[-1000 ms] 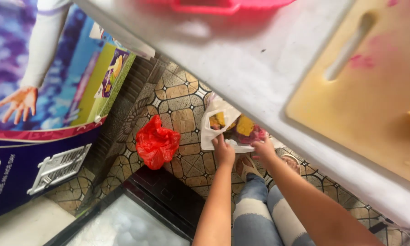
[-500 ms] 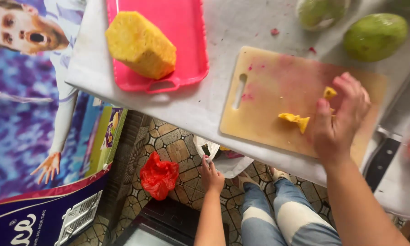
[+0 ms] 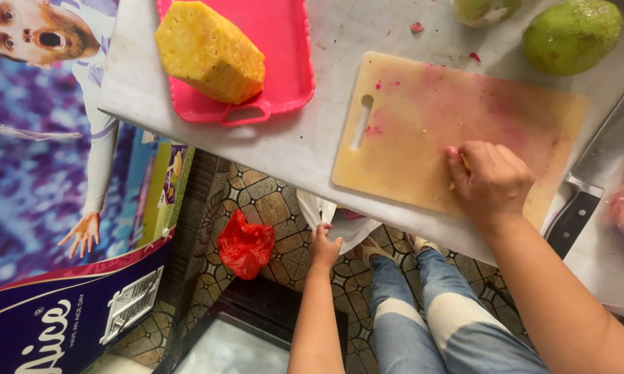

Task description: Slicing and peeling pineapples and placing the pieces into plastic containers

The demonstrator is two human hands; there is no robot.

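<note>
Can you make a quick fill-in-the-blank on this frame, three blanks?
1. The peeled pineapple lies on a ____ tray.
2. The right hand rests on the stained ____ board.
3. The left hand holds a white bag below the counter edge, beside a ____ bag on the tiled floor.

Missing words: pink; cutting; red

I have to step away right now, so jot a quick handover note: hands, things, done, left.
Left hand: below the counter edge, gripping the white plastic bag held open.
Right hand: on the cutting board, closed over small yellow scraps.
Peeled pineapple sits on the pink tray; knife lies right of the board.
Done: pineapple peeled.
Left: scraps not yet bagged; board stained pink.
</note>
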